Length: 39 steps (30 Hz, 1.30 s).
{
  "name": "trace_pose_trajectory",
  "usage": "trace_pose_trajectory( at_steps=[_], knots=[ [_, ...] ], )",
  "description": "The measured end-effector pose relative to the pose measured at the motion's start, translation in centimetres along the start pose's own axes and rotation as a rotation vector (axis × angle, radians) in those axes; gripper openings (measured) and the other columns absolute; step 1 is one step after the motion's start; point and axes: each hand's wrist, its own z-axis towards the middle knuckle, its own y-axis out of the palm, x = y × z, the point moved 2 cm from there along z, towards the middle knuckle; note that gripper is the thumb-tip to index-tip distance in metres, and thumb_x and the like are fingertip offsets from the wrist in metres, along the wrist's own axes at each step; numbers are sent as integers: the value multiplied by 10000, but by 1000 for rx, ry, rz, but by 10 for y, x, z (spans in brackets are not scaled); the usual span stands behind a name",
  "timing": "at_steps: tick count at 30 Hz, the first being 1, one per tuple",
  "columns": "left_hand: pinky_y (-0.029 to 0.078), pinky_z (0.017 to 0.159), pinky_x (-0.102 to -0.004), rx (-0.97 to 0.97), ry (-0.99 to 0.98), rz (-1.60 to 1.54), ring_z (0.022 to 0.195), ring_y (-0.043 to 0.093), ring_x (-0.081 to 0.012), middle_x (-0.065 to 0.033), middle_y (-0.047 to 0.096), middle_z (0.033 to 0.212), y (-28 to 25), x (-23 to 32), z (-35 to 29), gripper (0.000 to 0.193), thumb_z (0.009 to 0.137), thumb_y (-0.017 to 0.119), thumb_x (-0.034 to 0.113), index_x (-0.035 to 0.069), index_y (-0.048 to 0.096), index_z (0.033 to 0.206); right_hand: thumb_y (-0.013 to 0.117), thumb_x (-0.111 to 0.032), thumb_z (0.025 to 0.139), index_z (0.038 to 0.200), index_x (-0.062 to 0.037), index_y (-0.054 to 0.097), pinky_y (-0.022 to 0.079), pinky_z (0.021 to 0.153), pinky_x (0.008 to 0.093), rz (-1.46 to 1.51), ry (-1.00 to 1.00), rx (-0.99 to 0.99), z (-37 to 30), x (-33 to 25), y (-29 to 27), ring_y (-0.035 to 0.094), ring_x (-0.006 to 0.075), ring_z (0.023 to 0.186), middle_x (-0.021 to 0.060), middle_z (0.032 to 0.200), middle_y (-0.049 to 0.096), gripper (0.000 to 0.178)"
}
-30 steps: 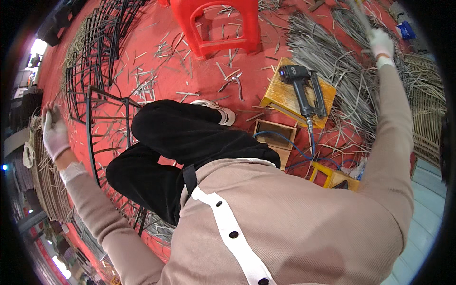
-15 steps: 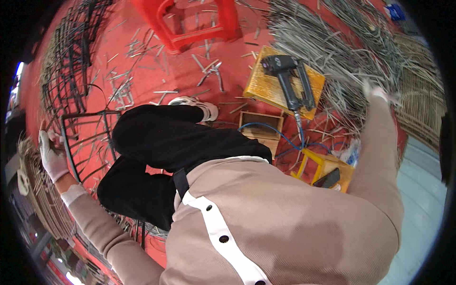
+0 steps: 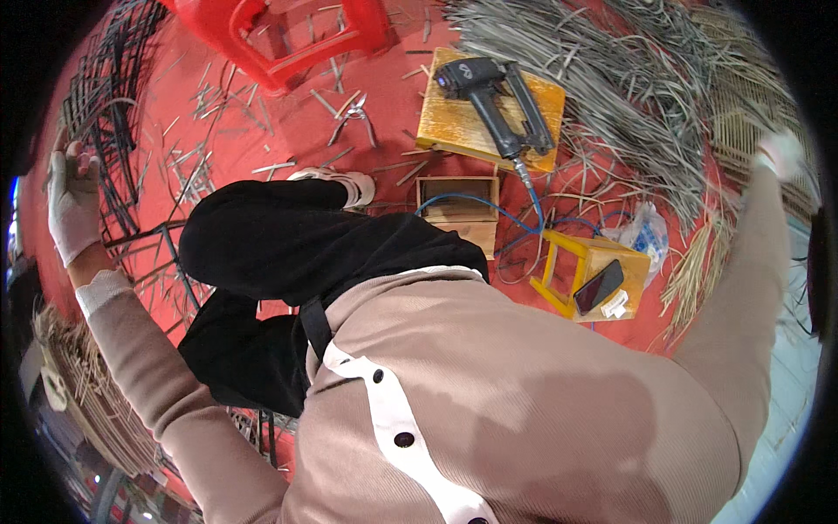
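My left hand (image 3: 75, 205), in a white glove with bare fingertips, is raised at the far left beside a dark lattice of strips (image 3: 118, 131). Its fingers are curled, and what they hold, if anything, does not show clearly. A dark open frame (image 3: 168, 253) stands between that hand and my knees. Off to the right, my right hand (image 3: 779, 155) is white-gloved and smeared by motion. It lies over a woven tan mat (image 3: 742, 113), right of a heap of long grey strips (image 3: 602, 87). Thin greyish streaks show around it, but its fingers cannot be made out.
A black nail gun (image 3: 497, 109) lies on a yellow wooden stool (image 3: 445, 122), its blue hose (image 3: 515, 218) trailing past an open wooden box (image 3: 458, 188). Pliers (image 3: 353, 118) and strip scraps litter the red floor. A phone (image 3: 599, 286) rests on a second stool (image 3: 611, 255). A red plastic stool (image 3: 323, 52) stands ahead.
My left hand has risen up and to the left. My right hand has moved right, away from the grey strip heap and over the mat. The whole view has shifted somewhat.
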Motion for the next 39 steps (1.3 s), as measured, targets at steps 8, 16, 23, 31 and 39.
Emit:
trace_pose_trajectory(
  at_steps=[8,16,23,31,39],
  knots=[
    [397,1162,-405,171,141,267,1375,505,-278,-198,345,1643,-75,103,-156,561,999,469,89,-66,386,1532,603,-477,994,1239,-35,676,466,1028,466,783,-387,-798,-218,-333,154,614,447,1203,249,1208,696,510],
    [461,1048,-300,467,33,840,1311,551,-198,-159,450,1582,-89,127,-229,507,1070,442,50,-30,346,1560,662,-320,932,1353,-13,625,488,978,426,977,-449,-968,-242,-419,98,657,329,1157,225,1219,699,522],
    [541,949,-323,382,-265,122,1130,675,-178,-120,713,1272,-47,83,-175,348,1083,528,215,18,578,1365,542,-239,1035,1426,-32,556,456,1099,408,1389,-556,-558,-243,-375,-95,632,337,1247,195,1358,652,443],
    [460,632,-311,857,-54,368,732,590,-113,15,675,849,-105,26,-145,252,899,781,336,102,717,969,756,-215,867,1545,-35,368,502,946,474,1077,-659,-701,-395,-350,-205,626,418,1072,240,1201,614,802],
    [554,637,-518,1080,-45,1548,749,728,-408,-187,737,795,-46,-15,-153,257,1035,520,338,90,546,1097,692,-124,780,1562,-16,336,470,986,370,1194,-262,-1048,-399,-382,-169,631,349,1109,232,1272,647,867]
  ],
)
